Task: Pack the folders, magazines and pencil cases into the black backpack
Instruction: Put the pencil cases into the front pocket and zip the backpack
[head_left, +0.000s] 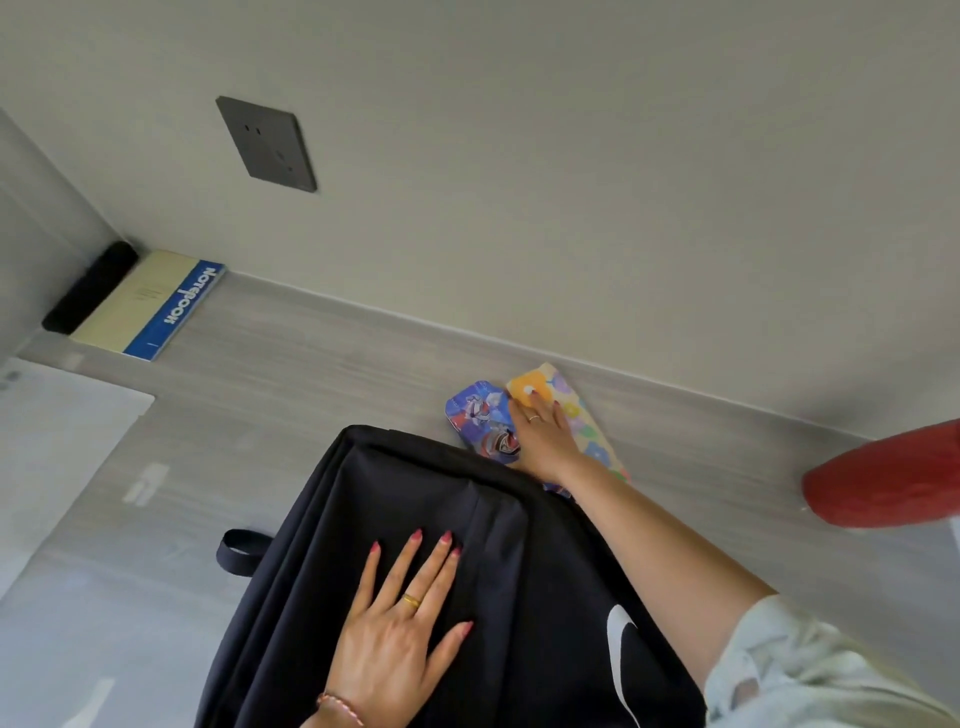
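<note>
Backpack (395, 545), black with a white logo, lies flat on the grey desk (311, 374) at the near middle. Left hand (400, 634) rests on it, palm down, fingers spread straight. Right hand (543, 434) reaches past the backpack's far right corner, its fingers laid over two pencil cases: a blue printed one (480, 415) and a yellow flowered one (582, 410), side by side and touching, near the wall. Far left, a blue-edged notebook (150, 306) sits beside a black pouch (88, 288). Something red (888, 478) lies at the right edge.
</note>
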